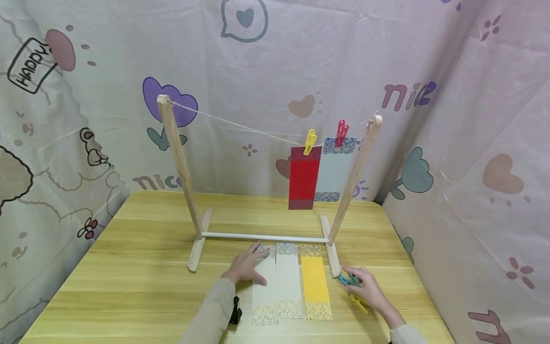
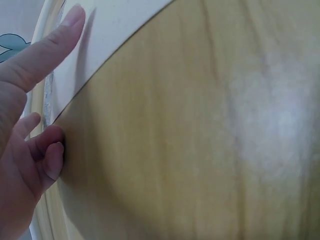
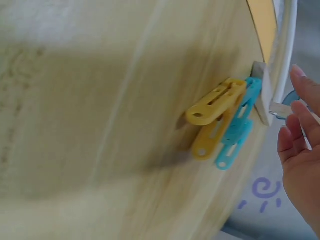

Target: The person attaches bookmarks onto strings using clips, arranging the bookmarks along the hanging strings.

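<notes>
My left hand rests over the upper part of the left white paper strip, thumb and fingers spread apart. In the left wrist view its thumb reaches over the strip while other fingers are bent near the strip's edge. A second white strip lies alongside, then a yellow strip, all with lace-patterned ends. My right hand hovers by a small heap of clothespins, fingers loosely bent. The right wrist view shows yellow clothespins and blue clothespins apart from that hand.
Behind the strips stands a wooden frame with a white crossbar and a sagging string. From the string hang a red strip under a yellow clothespin and a pale blue strip under a red clothespin.
</notes>
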Action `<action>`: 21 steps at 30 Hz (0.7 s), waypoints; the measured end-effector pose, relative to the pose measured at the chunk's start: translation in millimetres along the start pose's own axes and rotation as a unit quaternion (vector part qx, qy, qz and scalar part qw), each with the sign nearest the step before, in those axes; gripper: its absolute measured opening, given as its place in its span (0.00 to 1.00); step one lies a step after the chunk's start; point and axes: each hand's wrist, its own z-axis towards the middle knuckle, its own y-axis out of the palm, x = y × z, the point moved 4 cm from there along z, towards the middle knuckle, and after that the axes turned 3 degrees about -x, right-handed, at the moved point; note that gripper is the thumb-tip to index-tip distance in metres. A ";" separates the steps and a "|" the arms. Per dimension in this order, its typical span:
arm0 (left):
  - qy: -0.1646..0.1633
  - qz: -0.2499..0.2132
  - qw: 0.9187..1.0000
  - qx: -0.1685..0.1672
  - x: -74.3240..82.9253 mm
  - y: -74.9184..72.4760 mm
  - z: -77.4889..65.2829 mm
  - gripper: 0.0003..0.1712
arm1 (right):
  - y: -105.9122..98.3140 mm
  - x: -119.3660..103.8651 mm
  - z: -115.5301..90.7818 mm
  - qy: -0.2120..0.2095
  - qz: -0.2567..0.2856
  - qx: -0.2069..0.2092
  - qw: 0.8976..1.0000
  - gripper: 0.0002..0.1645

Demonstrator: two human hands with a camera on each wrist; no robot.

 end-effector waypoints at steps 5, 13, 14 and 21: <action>-0.004 -0.016 1.000 -0.020 3.0 -5.0 -2.8 0.57 | 1.9 5.8 -4.4 0.009 -0.011 0.001 1.000 0.28; -0.005 -0.027 0.999 -0.039 4.3 -6.2 -3.6 0.58 | 6.5 16.6 -7.5 0.059 -0.011 -0.007 0.998 0.28; -0.006 -0.027 0.999 -0.039 4.2 -6.2 -3.5 0.58 | 6.9 17.3 -7.5 0.059 -0.012 -0.006 0.998 0.28; -0.004 -0.015 0.999 -0.039 3.1 -5.0 -2.3 0.58 | 9.1 21.6 -8.1 0.080 -0.016 -0.006 0.997 0.27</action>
